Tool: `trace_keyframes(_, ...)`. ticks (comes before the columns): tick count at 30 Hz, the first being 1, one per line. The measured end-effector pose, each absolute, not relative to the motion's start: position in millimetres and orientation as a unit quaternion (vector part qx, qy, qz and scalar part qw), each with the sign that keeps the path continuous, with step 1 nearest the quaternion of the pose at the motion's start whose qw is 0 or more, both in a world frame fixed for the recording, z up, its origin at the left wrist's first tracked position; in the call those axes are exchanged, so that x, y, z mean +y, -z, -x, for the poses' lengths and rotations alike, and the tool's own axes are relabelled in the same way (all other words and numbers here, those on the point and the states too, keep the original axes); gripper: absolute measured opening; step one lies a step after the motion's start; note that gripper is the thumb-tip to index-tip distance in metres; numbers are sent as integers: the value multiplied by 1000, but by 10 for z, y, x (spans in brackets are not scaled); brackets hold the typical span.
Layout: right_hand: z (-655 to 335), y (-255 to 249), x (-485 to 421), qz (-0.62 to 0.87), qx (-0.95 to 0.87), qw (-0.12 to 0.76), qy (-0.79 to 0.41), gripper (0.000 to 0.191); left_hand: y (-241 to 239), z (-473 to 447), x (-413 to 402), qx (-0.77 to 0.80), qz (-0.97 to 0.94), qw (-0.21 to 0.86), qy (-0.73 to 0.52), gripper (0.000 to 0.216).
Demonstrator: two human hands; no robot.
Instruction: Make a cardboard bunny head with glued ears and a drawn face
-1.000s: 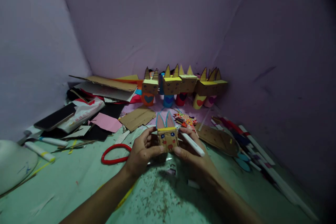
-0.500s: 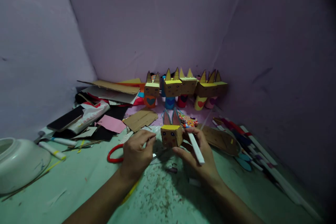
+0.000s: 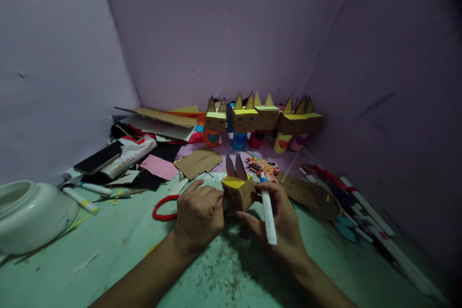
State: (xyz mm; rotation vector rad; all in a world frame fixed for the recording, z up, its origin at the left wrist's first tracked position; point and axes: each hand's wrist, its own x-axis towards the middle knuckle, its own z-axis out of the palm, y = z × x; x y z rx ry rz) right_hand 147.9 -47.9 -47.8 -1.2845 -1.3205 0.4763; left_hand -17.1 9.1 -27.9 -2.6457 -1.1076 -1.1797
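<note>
My right hand (image 3: 279, 214) is closed around the back of a small cardboard animal head (image 3: 242, 195), and a white marker (image 3: 269, 219) with a blue tip end lies along its fingers. The head is a brown box with a yellow top, drawn eyes and two pointed dark ears, tilted and turned to the left. My left hand (image 3: 202, 216) is curled, its fingertips at the left side of the box's face, covering part of it. Whatever those fingers may pinch is hidden. Red-handled scissors (image 3: 162, 208) lie partly behind my left hand.
Several similar cardboard animal figures (image 3: 245, 120) on coloured tubes stand by the back wall. A white pot (image 3: 36, 216) sits at left, near a phone (image 3: 99, 158) and paper scraps. Markers (image 3: 364, 216) line the right wall beside a cardboard piece (image 3: 310, 195). Dark crumbs dot the green table.
My left hand has moved right and come up against the box's face. The cardboard head has tilted and turned left in my right hand. The view has shifted slightly.
</note>
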Motion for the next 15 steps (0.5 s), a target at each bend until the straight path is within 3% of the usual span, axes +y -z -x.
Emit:
trace_keyframes(8,-1439,419,-486,557,-549,584,-216,50,272,150,107,-343,859,55,375,16)
trace_keyframes(15,-1458,376,-390,453,-307,693,-469,49,194,172,144,-467,725,-200,465,13)
